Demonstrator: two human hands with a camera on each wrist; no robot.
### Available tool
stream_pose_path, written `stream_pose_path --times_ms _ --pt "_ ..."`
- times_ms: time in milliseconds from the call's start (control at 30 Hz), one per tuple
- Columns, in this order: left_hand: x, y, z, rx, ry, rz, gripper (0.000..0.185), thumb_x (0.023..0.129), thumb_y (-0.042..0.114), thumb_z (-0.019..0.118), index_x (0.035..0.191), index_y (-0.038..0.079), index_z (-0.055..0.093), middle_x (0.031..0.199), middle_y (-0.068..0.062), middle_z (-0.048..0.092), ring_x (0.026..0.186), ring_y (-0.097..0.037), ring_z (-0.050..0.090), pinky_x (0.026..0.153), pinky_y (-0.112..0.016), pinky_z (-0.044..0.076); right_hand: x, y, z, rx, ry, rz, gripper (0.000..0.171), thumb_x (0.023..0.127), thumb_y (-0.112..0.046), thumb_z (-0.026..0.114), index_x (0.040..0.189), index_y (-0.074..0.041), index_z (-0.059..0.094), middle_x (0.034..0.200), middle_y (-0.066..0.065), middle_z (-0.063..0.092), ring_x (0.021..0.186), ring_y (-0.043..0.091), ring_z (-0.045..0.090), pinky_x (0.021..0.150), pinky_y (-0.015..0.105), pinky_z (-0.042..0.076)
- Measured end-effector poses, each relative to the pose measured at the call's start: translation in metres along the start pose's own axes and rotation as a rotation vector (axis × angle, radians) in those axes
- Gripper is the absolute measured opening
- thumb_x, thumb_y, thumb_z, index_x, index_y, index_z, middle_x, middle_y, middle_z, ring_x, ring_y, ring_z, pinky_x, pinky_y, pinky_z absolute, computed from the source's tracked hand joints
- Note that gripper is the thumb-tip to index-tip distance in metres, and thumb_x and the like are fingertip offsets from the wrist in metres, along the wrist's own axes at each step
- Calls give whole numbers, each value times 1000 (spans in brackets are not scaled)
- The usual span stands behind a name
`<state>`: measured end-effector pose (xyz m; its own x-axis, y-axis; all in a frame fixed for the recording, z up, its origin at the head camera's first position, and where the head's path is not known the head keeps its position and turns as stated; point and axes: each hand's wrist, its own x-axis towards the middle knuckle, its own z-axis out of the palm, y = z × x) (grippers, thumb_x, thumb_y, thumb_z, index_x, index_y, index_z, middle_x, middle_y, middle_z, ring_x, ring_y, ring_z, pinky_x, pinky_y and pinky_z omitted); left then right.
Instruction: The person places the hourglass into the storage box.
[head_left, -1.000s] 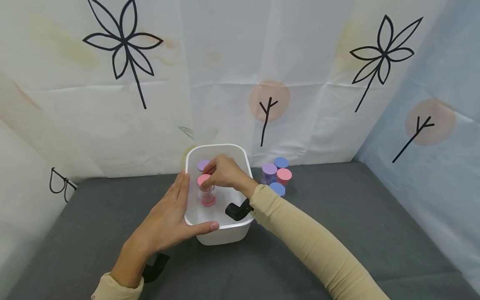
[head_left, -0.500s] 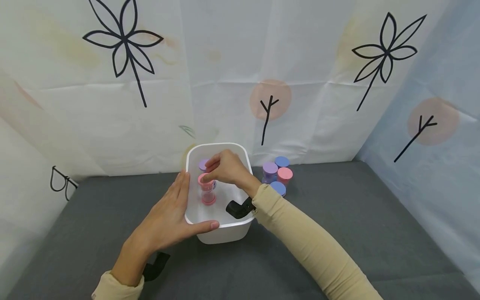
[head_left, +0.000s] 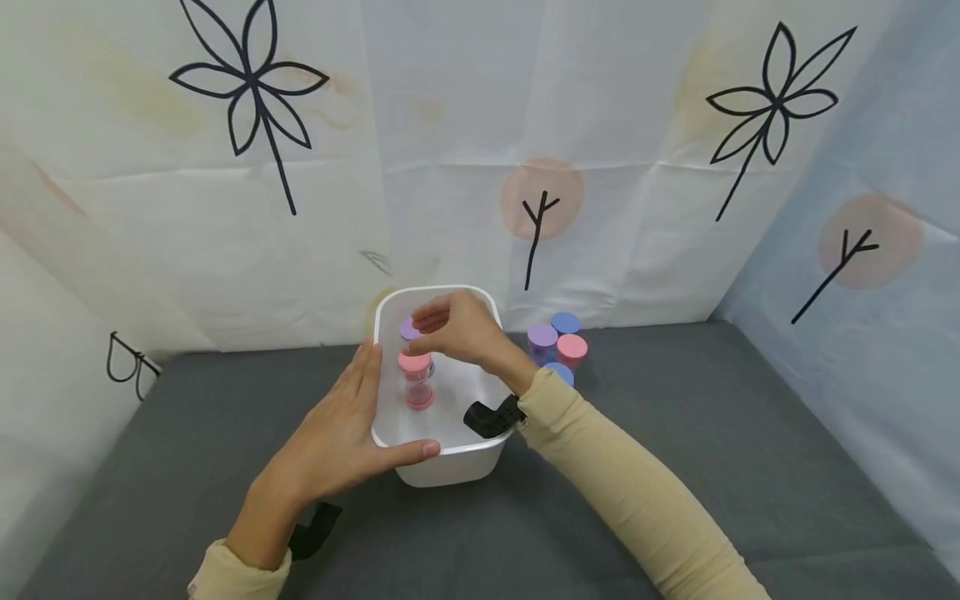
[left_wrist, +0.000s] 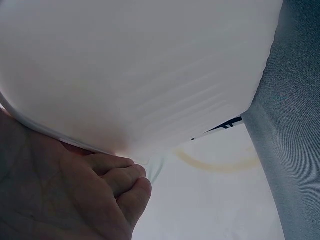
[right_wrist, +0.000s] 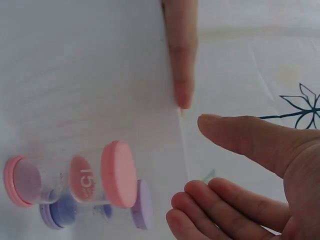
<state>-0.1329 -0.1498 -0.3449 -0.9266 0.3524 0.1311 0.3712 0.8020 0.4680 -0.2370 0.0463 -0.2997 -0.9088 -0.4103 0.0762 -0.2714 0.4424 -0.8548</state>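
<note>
A white plastic bin [head_left: 450, 475] stands on the grey cloth. My left hand [head_left: 337, 442] rests on it, fingers straight along the left side and thumb over the near rim. Inside, a pink-capped sand timer [head_left: 416, 365] stands upright; the right wrist view shows "15" on its clear body. A purple-capped sand timer [head_left: 409, 329] stands just behind it, partly covered in the head view. My right hand [head_left: 468, 333] hovers over the bin with nothing in it. Its thumb and loosely bent fingers are apart, close above the pink cap [right_wrist: 118, 172].
Right of the bin stands a cluster of sand timers: a purple one [head_left: 542, 336], a pink one [head_left: 572, 348], a blue one at the back [head_left: 566, 322] and a blue one in front [head_left: 562, 372]. A patterned fabric wall [head_left: 637, 275] rises behind.
My right hand has let go of the pink sand timer and lifted slightly up and right from its cap. The timer stays upright in the bin; my left hand keeps its place.
</note>
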Motion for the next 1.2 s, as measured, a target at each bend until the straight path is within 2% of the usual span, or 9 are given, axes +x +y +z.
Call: stream_pose_path --times_ms 267,533,667,933,1200 --pt "-1 0 -1 -6 0 -5 135 75 85 63 162 9 -7 169 -9 -4 155 -30 3 118 -57 24 -14 -8 -18 165 33 -90 45 77 -11 89 117 2 73 108 10 74 102 23 71 90 29 55" --pt "-1 -1 0 -20 3 -3 134 76 84 63 162 9 -8 169 -11 -2 155 -32 4 117 -59 25 -43 -6 -41 250 73 -126 46 81 -9 85 123 1 70 116 9 73 109 20 69 94 31 55" --pt "0 -1 0 -22 6 -5 135 76 84 63 162 6 -5 169 -12 0 155 -33 4 117 -59 25 -62 2 -49 298 91 -139 46 82 -3 83 125 3 68 121 13 71 114 22 68 94 32 54" --pt "-1 0 1 -22 17 3 133 77 83 63 162 4 -3 169 -13 2 155 -34 6 117 -59 25 -97 28 -64 342 170 -81 54 82 1 82 132 6 63 130 21 64 121 32 64 93 32 55" --pt "-1 0 0 -10 17 -2 134 76 84 62 162 3 -2 169 -13 2 155 -33 5 118 -57 24 -117 61 -80 336 232 -51 52 83 4 80 130 10 61 129 28 63 119 34 65 96 30 53"
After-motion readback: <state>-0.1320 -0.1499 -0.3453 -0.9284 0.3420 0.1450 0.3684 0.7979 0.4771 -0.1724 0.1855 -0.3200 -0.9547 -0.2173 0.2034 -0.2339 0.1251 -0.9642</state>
